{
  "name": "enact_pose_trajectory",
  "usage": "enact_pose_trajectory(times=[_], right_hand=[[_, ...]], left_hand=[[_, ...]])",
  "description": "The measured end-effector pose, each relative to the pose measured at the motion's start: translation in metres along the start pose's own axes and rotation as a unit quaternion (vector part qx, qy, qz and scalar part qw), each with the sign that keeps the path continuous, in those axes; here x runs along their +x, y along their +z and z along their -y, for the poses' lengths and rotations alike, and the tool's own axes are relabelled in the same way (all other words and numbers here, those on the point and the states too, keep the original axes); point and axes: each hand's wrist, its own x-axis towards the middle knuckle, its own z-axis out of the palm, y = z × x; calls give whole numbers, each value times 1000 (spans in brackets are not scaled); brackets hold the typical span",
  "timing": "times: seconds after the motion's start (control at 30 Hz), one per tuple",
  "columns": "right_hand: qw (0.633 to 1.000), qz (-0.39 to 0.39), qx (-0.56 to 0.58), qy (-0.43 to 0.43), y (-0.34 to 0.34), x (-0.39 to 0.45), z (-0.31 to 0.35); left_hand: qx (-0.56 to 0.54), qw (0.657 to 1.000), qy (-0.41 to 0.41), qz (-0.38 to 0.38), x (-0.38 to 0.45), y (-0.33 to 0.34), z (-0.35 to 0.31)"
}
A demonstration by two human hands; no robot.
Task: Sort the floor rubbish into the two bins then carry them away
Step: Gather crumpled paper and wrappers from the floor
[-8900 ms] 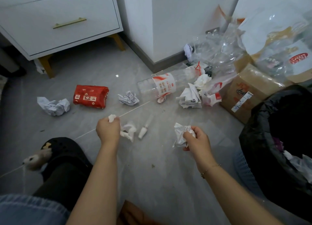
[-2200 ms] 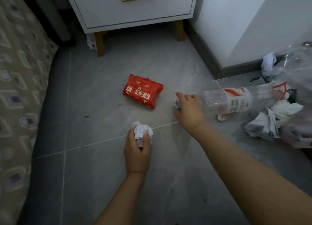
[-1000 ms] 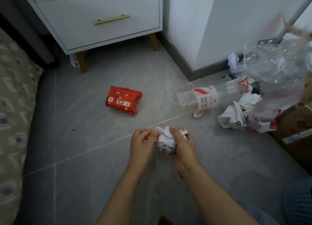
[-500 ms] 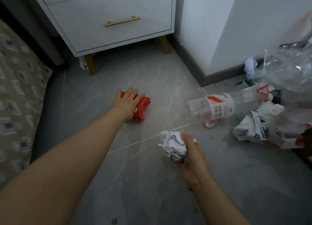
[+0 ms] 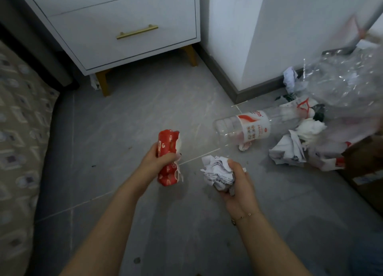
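Above the grey floor (image 5: pixel 124 118): left hand (image 5: pixel 157 161) gripping a red packet (image 5: pixel 168 151) upright, right hand (image 5: pixel 238 184) clutching crumpled paper (image 5: pixel 217 172), hands apart; plastic bottle (image 5: pixel 252 126) lying on its side beside paper scraps (image 5: pixel 290 149).

cardboard box (image 5: pixel 371 168) cut off (right edge), bins unseen.

Little can be read. The bottle (image 5: pixel 257 126), lying on its side far right of the hands, has a white label with a red swoosh, red lettering along its top edge and small coloured marks, all too blurred to make out. The red packet (image 5: pixel 168 157) in the left hand (image 5: pixel 158 161) carries white marks, unreadable. The paper wad (image 5: pixel 217 172) in the right hand (image 5: pixel 238 184) shows lines of dark print, illegible. A crumpled paper (image 5: pixel 288 151) far right bears a small dark mark.
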Motion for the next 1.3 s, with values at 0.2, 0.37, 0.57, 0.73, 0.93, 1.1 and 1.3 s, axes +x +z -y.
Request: enact_pose_trajectory(times=[0.2, 0.37, 0.57, 0.73, 0.93, 1.1, 1.3], right_hand=[[998, 16, 12, -65, -28, -60, 43], [986, 19, -16, -167, -40, -125, 84], [951, -4, -53, -305, -76, -201, 133], [935, -38, -14, -352, -116, -238, 175], [815, -199, -289, -461, -213, -243, 229], [741, -112, -639, -171, -269, -206, 232], [715, -148, -636, -248, -290, -221, 242]], left_hand=[[-362, 931, -26, 37, -71, 44, -7], [-423, 903, -27, 72, -119, 86, -28], [-411, 903, -52, 115, -179, 148, -56], [-375, 909, -59, 174, -214, 204, -65], [-329, 909, -44, 251, -236, 270, -65], [-307, 921, -61, 233, -237, 299, -58], [-154, 948, 7, 278, -232, 327, -71]])
